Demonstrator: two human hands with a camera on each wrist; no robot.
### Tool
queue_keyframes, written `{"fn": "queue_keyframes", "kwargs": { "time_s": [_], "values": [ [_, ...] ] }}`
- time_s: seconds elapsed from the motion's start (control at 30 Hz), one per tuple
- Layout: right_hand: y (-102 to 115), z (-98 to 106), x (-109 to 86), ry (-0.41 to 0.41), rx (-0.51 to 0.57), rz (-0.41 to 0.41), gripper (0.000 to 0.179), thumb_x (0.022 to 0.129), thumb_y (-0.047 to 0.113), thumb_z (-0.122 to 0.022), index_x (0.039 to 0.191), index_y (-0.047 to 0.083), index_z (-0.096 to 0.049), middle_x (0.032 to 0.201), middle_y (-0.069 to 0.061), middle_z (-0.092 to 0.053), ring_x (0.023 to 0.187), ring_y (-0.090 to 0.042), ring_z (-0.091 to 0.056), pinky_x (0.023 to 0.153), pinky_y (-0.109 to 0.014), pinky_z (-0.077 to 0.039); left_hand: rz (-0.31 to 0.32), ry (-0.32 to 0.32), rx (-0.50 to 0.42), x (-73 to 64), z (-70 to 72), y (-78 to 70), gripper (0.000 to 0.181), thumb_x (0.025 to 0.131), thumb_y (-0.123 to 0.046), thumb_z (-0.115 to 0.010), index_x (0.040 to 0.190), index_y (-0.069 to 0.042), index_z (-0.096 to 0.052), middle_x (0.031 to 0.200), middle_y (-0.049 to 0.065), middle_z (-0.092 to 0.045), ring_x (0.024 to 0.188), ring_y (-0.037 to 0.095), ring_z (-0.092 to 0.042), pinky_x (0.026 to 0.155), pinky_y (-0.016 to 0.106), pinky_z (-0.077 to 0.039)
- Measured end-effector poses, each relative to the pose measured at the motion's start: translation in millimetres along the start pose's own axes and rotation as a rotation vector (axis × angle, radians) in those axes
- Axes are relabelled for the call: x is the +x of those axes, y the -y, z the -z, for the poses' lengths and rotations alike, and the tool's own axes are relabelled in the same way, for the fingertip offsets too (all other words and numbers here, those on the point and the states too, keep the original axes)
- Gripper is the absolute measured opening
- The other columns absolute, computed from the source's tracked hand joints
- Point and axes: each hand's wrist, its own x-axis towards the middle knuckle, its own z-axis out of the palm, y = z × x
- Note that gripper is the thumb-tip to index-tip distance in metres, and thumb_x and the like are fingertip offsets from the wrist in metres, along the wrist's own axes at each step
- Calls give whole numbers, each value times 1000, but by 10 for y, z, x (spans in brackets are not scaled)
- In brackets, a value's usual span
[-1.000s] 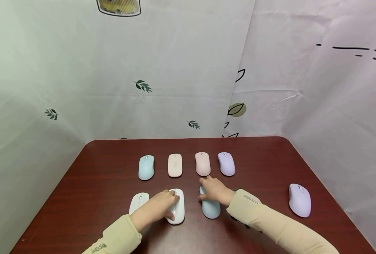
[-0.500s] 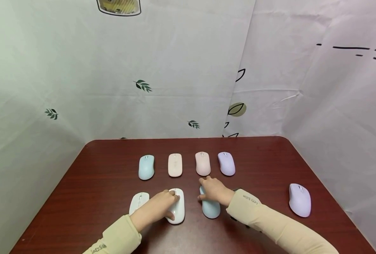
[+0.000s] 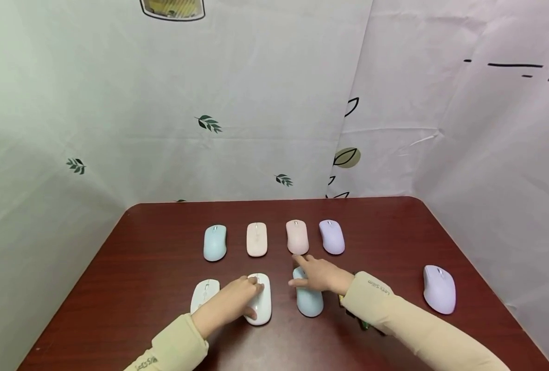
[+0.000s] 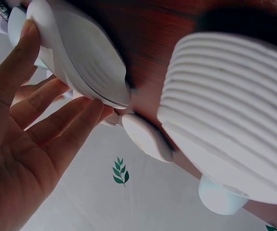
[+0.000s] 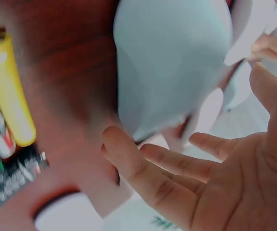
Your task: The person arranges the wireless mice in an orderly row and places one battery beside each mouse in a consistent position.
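My left hand (image 3: 230, 301) grips a white computer mouse (image 3: 265, 301) near the front of the table, thumb on one side and fingers on the other in the left wrist view. My right hand (image 3: 320, 275) hovers over a blue computer mouse (image 3: 309, 305), fingers spread. In the right wrist view the fingers and palm show beside the blue mouse (image 5: 172, 62), with nothing held. A second white mouse (image 3: 204, 291), ribbed along its near side in the left wrist view (image 4: 230, 106), lies left of the left hand, partly behind it.
Along the back stand a light blue mouse (image 3: 215, 245), a cream one (image 3: 257, 241), a pink one (image 3: 297, 238) and a lavender one (image 3: 332, 238). Another lavender mouse (image 3: 440, 291) lies far right. A circuit board with a yellow cylinder (image 5: 11, 91) sits under the right forearm.
My right hand has let go of the blue mouse, its fingers opening and the hand shifting slightly right. The left hand stays on the white mouse.
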Motion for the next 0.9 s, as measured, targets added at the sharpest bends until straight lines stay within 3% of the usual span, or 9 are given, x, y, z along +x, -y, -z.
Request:
{"fn": "queue_keyframes", "kwargs": {
  "time_s": [0.3,0.47,0.7,0.9],
  "values": [
    [-180,387,-125,18,27,65,65,92,37,-58,137,-4,-39,130,-26,-52,113,-36,-57,94,-47,-45,-6,-41,48,2,-33,-4,53,59,-32,-82,100,-2,-66,91,9,-64,77,22,-58,68,28,-48],
    [-310,552,-219,-13,95,63,65,93,39,-55,140,-1,-37,135,-24,-50,120,-36,-53,96,-51,-42,-7,-37,45,11,-26,-31,53,59,-31,-83,99,-2,-66,89,9,-64,75,22,-59,68,28,-48],
    [-554,727,-354,-92,146,49,65,93,42,-54,141,2,-37,123,-27,-57,113,-39,-56,91,-52,-45,34,-12,-5,55,9,-46,50,55,-29,-86,94,-4,-68,83,6,-61,71,21,-57,64,28,-49],
    [-792,802,-472,-199,181,71,56,94,37,-55,135,0,-43,115,-21,-63,106,-33,-61,85,-46,-49,67,-22,-50,38,27,-31,51,53,-29,-87,91,-5,-63,83,5,-57,71,21,-55,60,30,-48]
  ]
}}
